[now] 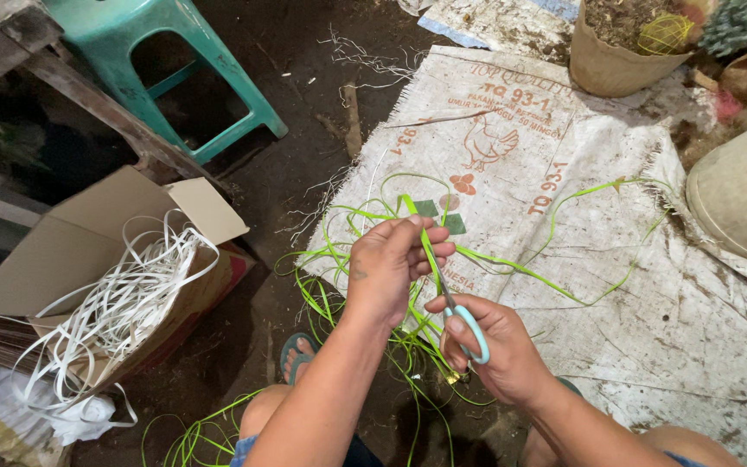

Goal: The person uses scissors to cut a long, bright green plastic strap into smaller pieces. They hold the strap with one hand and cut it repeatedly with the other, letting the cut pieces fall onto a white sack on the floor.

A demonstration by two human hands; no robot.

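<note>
My left hand (388, 264) pinches the green strip (430, 252) taut; my right hand (490, 346), just below, grips scissors (464, 324) against it. Mid-cut, I judge; next needs blades squarely across.

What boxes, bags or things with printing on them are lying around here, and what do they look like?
Woven white plastic sack: spread flat on the ground ahead, with orange print and a chicken drawing.
Brown cardboard box: on the left, flaps open, full of white plastic strips.
No screens or signs in view.
</note>
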